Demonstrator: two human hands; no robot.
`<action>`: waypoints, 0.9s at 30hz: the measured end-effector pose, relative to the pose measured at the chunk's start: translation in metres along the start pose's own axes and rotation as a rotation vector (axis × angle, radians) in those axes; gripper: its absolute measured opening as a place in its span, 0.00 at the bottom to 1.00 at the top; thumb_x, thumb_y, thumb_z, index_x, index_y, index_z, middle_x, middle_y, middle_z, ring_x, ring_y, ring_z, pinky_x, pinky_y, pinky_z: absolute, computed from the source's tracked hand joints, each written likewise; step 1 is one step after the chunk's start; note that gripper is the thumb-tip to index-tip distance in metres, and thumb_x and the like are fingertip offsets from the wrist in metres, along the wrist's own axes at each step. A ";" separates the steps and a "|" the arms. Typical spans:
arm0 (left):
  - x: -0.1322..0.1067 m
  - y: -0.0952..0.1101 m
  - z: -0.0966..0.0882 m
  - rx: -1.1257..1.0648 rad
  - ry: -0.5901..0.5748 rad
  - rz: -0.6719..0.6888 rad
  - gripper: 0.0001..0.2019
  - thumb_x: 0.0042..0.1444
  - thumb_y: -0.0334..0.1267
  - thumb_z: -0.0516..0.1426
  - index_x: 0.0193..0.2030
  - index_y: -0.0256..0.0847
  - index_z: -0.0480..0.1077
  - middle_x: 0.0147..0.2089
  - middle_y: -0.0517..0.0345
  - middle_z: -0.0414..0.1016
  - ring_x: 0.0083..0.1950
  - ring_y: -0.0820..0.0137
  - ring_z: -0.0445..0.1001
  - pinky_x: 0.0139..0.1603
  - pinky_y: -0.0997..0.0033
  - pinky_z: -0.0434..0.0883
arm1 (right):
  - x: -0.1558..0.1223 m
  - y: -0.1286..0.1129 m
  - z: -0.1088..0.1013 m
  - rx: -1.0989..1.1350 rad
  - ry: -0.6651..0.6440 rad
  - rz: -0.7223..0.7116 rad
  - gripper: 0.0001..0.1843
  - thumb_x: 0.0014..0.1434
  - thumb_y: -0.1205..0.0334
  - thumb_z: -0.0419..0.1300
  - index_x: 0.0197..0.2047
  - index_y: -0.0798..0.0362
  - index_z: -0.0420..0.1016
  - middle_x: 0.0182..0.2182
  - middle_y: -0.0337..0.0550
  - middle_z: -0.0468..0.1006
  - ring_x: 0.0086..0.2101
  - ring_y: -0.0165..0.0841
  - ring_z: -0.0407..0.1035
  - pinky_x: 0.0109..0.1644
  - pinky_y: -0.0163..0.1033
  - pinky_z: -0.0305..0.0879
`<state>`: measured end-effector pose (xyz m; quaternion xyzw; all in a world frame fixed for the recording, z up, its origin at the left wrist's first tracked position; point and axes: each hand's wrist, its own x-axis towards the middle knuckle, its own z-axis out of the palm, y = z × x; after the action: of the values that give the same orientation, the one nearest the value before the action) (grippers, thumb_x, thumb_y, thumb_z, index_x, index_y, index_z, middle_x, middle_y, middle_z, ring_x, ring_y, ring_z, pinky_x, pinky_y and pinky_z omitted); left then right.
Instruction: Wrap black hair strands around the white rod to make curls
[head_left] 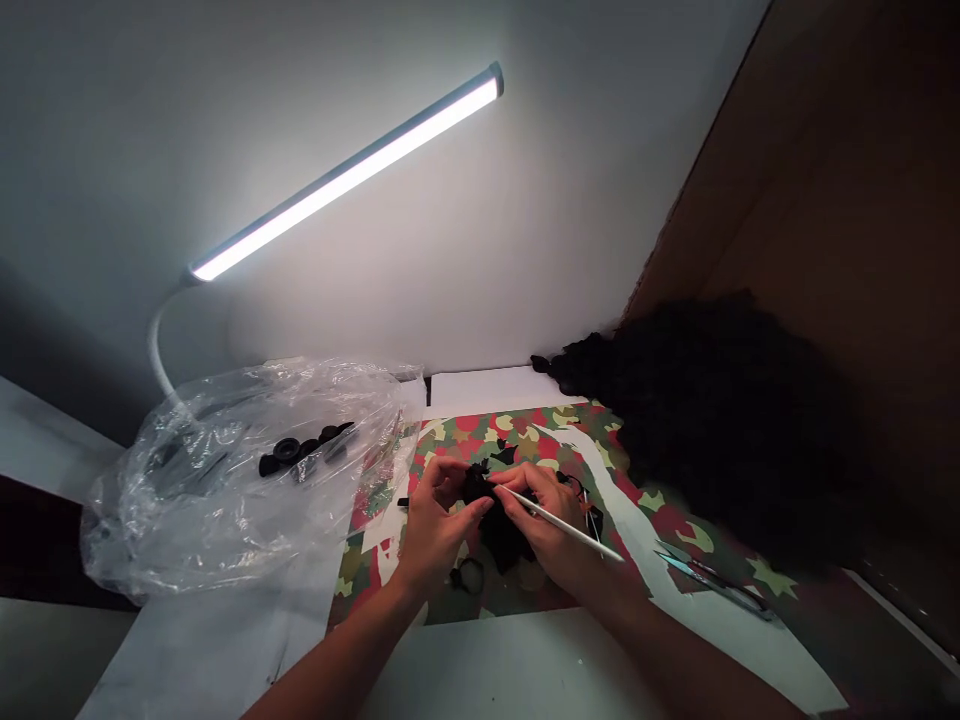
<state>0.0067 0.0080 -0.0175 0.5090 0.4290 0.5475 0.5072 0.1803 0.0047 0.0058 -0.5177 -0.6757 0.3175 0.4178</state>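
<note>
My left hand [437,525] pinches a small, crumpled black piece [478,486] between thumb and fingers; its exact kind is hard to make out. In my right hand [551,525] is a slim white stick [566,527], held like a pen, its tip against the black piece and its back end pointing down to the right. Both hands are close together over a camouflage-patterned sheet [517,598]. Beneath them lies more black material [504,540], partly covered by my fingers. A small black ring-like piece [456,577] rests below my left hand.
Scissors [716,586] lie to the right on the sheet. A large heap of black pieces [735,430] leans by a brown cardboard panel [847,200]. On the left is a clear plastic bag [217,530] with several black round parts [286,450]. A lit bar lamp [352,180] hangs above.
</note>
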 end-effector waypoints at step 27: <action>0.006 -0.002 -0.006 -0.454 -0.241 -0.358 0.23 0.52 0.50 0.69 0.52 0.42 0.76 0.46 0.49 0.82 0.47 0.58 0.80 0.50 0.62 0.73 | 0.011 0.013 -0.030 0.177 -0.058 -0.148 0.11 0.64 0.58 0.62 0.29 0.49 0.71 0.48 0.46 0.82 0.48 0.42 0.75 0.53 0.48 0.68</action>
<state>0.0009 0.0146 -0.0194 0.3603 0.3154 0.4667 0.7435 0.2116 0.0184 0.0107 -0.4179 -0.6933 0.3591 0.4644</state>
